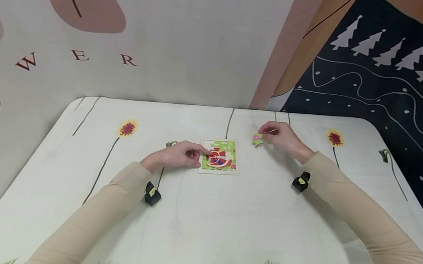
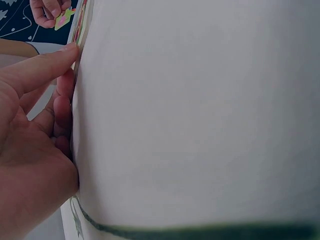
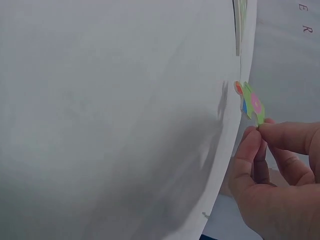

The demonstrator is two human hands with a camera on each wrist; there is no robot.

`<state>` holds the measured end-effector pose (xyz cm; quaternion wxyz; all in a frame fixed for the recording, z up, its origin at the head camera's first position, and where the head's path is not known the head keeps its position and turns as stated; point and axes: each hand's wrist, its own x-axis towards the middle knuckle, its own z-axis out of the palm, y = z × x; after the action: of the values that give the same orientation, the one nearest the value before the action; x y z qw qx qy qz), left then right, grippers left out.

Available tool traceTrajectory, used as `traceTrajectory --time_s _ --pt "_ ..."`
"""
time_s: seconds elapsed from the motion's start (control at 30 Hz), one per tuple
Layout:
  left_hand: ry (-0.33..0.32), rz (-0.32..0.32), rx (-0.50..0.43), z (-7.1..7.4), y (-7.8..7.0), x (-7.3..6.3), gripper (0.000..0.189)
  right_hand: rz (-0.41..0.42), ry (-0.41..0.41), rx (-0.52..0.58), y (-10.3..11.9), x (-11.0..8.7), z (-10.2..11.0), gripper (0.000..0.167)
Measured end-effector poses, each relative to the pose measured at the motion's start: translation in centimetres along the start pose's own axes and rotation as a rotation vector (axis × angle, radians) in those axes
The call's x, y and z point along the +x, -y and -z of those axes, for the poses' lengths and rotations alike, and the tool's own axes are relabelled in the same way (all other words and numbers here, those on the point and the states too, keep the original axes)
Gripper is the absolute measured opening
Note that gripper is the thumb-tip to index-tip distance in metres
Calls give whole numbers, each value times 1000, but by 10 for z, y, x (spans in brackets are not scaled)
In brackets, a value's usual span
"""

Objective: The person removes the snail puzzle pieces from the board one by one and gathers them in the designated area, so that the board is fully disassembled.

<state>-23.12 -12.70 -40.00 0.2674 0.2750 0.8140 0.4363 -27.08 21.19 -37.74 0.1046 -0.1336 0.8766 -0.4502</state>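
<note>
Left hand: forefinger stretched out onto the left part of the picture board, thumb down by the board's left edge, remaining fingers bent under. From my remote seat I can't tell how hard it presses.

Right hand: thumb and fingertips clamped on a small puzzle piece, green with a pink round; the right wrist view adds orange and blue on its far end. I read the piece as held up off the white cloth, since a shadow of hand and piece falls on the cloth in that same view.

Positions: the two hands are well apart, the board between them. Board lies flat, touching distance for the left hand, a clear strip of cloth separating it from the right. The piece sits to the right of the board and slightly farther from the person, just off the right hand's fingertips.

Surroundings I note: beige sleeves on both arms, a black wrist device at the left cuff and another at the right. A printed sunflower beyond the left forearm; dark fabric with white trees at far right.
</note>
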Motion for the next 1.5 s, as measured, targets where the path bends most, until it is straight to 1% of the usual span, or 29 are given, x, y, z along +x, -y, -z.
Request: traceTrajectory --time_s 0.13,0.2,0.3,0.5,0.57,0.73,0.87,1.1,1.27,1.5 --pt "-1 -7 12 1 0 0 42 6 -7 23 -2 0 4 18" --pt "-1 -9 8 1 0 0 42 -6 -11 26 -3 0 5 19" --pt "0 -5 -5 1 0 0 41 -26 -16 15 -6 2 7 19" --pt "-3 -2 -7 0 1 0 41 -17 -30 -20 -13 7 8 17" --pt "-5 -3 -6 0 0 0 41 -37 -30 -33 -15 9 9 17" --pt "-7 5 -8 -1 1 1 41 -123 -13 -58 -19 12 11 19" --pt "-6 14 -6 -1 1 1 41 -152 1 -78 -21 13 12 21" --pt "-6 2 1 -1 1 1 42 -154 5 -99 -19 16 12 21" --pt "-5 9 -2 -1 1 1 42 -167 12 -94 -20 17 12 22" --pt "-5 11 9 -1 -1 1 42 -154 7 -90 -21 17 11 20"
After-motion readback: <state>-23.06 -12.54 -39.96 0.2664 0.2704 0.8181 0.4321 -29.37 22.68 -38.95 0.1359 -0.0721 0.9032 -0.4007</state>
